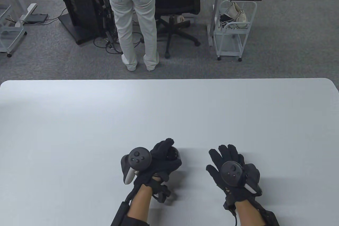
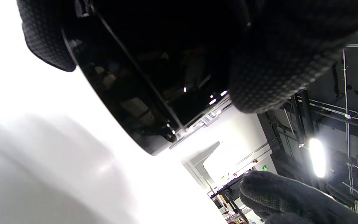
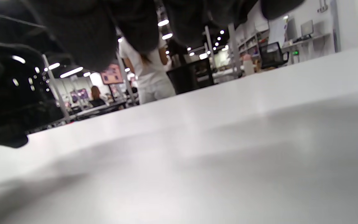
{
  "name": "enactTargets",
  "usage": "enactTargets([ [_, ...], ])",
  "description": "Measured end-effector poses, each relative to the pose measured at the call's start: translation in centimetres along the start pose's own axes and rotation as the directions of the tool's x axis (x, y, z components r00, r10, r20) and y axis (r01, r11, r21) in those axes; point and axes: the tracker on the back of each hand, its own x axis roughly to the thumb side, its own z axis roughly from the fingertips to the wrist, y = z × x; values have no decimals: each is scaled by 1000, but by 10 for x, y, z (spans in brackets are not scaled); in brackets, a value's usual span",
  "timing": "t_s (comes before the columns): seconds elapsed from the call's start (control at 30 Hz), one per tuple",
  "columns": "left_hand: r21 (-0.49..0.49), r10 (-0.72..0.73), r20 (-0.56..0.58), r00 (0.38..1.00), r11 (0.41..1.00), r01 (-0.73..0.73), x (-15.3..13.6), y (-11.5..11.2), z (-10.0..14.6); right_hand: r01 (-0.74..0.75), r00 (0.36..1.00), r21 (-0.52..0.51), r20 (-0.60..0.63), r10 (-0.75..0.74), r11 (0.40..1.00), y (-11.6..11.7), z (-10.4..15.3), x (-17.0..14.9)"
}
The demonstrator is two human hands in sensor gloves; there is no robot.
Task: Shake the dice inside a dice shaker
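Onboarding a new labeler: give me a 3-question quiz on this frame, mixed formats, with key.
1. True or false: the right hand grips the dice shaker.
2. Which hand holds the black shaker? A) left hand B) right C) both
3. Fill in: the right hand's fingers are spread above the white ____.

Key: 1 false; 2 A; 3 table. In the left wrist view the shaker fills the frame between that hand's fingers.
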Motion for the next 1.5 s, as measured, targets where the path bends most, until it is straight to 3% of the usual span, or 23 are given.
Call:
enactTargets([
  [0.37, -37, 23, -22, 999, 999, -24, -5, -5, 3, -3, 1000, 6, 4, 3, 1000, 2, 0, 0],
  [0.63, -99, 6, -116, 993, 995, -17, -15, 1, 3, 0, 1000, 1, 13, 0, 1000, 1, 0, 0],
  [0.7, -30, 26, -23, 999, 999, -27, 4, 15, 5, 4, 1000, -7, 17, -4, 1000, 0, 0, 0],
  [0.8, 135, 60, 254, 965, 986, -96, 61, 47, 18, 15, 1000, -27, 27, -15, 1000, -3, 1, 1],
  [0.87, 180, 78, 305, 949, 974, -138, 68, 54, 17, 22, 999, -41, 31, -21, 999, -4, 2, 1],
  [0.93, 91, 168, 202, 965, 978, -189, 41, 40, 10, 25, 999, -41, 32, -24, 999, -4, 3, 1],
  [1.0, 83, 148, 83, 986, 984, -155, 6, 19, 6, 23, 999, -35, 29, -22, 999, -3, 2, 1],
  [1.03, 34, 127, 12, 992, 991, -127, -5, 13, 5, 25, 999, -27, 27, -24, 999, -2, 2, 0],
  [1.5, -5, 78, -53, 996, 997, -78, -20, 7, 7, 16, 999, -21, 29, -16, 1000, -1, 1, 0],
])
